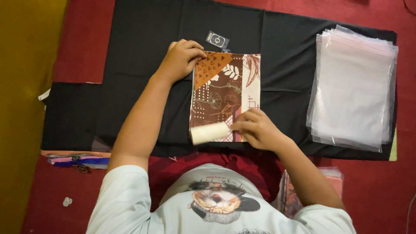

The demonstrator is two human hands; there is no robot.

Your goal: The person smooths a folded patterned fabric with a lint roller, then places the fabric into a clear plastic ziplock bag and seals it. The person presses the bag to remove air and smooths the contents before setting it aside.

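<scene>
Head view: left hand (pixel 181 60) pins the folded scarf's (pixel 225 96) top corner on the black cloth (pixel 143 52), right hand (pixel 255 128) grips a cream roller (pixel 210 132) at its near edge; clear bags (pixel 353 86) lie well right

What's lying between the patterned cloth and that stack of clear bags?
Nothing but bare black cloth lies between the patterned cloth and the clear bags, as the head view shows.

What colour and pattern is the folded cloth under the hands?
Folded cloth: brown and cream with flowers, leaves and dots, orange triangle-print corner. Head view.
</scene>
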